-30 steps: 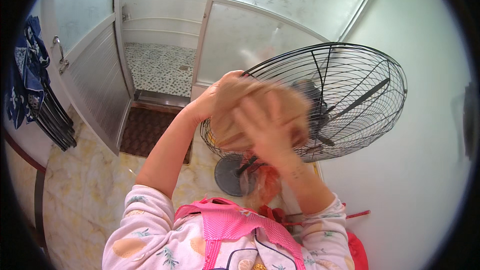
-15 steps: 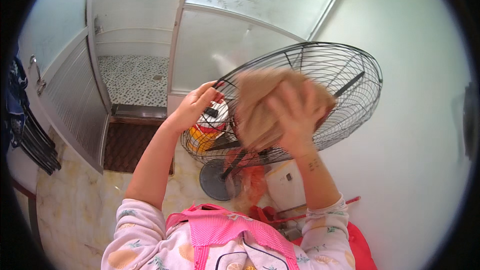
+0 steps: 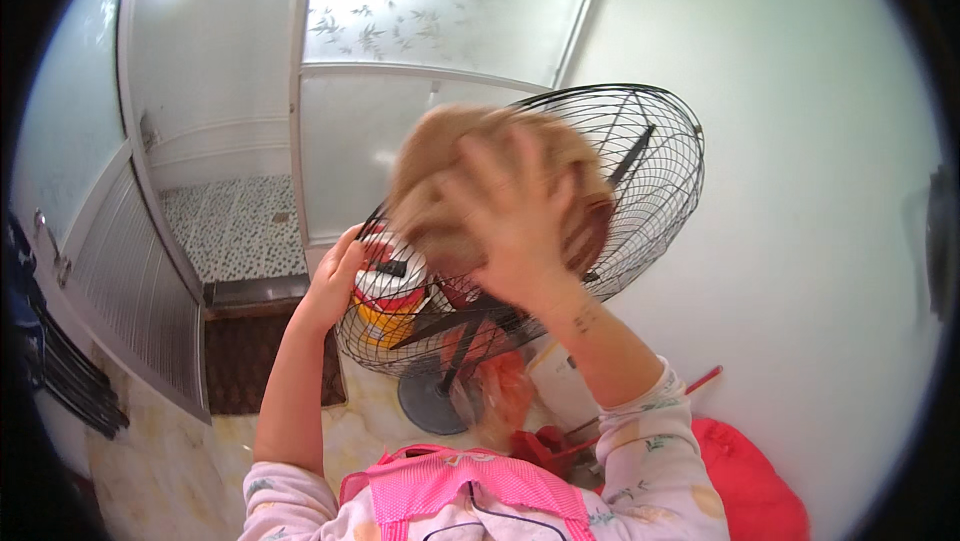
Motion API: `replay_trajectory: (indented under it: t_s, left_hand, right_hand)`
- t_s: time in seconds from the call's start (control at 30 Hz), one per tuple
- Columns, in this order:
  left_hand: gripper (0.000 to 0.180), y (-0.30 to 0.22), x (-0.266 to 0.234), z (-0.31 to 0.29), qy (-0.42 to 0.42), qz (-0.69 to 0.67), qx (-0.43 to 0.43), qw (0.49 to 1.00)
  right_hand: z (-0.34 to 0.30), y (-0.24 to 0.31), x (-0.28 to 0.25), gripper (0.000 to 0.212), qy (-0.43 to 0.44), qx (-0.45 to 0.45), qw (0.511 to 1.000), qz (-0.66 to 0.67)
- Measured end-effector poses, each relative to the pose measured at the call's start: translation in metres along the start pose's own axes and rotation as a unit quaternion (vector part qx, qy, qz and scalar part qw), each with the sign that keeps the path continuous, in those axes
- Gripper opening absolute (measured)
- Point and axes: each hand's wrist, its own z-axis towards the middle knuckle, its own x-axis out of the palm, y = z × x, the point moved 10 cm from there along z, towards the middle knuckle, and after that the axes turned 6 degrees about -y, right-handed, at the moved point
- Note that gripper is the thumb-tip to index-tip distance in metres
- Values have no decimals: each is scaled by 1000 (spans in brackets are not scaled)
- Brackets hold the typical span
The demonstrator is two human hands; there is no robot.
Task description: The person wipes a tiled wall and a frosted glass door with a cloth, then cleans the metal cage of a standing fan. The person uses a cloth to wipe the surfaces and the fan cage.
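A black standing fan (image 3: 668,176) with a wide wire cage is tilted in front of me. My left hand (image 3: 333,289) is closed on the cage's left rim. Spread flat over a brown cloth (image 3: 425,166), my right hand (image 3: 520,231) presses it against the cage's middle; both are smeared by motion. The cloth covers the hub and part of the wires. Below, the fan's round dark base (image 3: 430,403) stands on the floor.
A white, red and yellow bucket (image 3: 385,311) shows behind the wires at left. Orange plastic bags (image 3: 505,386) and a red dustpan (image 3: 545,449) lie beside the base. A frosted door (image 3: 140,281) stands open at left, near a brown mat (image 3: 265,361). White wall rises at right.
The right hand and cloth have moved left and slightly up over the cage. My view has shifted, so fan and left hand sit further left and lower. The left hand keeps its grip.
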Motion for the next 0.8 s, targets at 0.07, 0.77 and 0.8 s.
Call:
replay_trajectory:
  t_s: [0.07, 0.77, 0.8]
  left_hand:
    - [46, -5, 2, 3, 0, 11, 38, 999]
    - [53, -9, 8, 5, 31, 17, 70, 997]
    - [53, -8, 7, 5, 26, 19, 65, 997]
  right_hand:
    - [-20, 36, 30, 58, 32, -73, 994, 73]
    - [-189, -372, -62, 18, -331, 548, 713, 285]
    - [-184, -363, -61, 24, -327, 529, 721, 306]
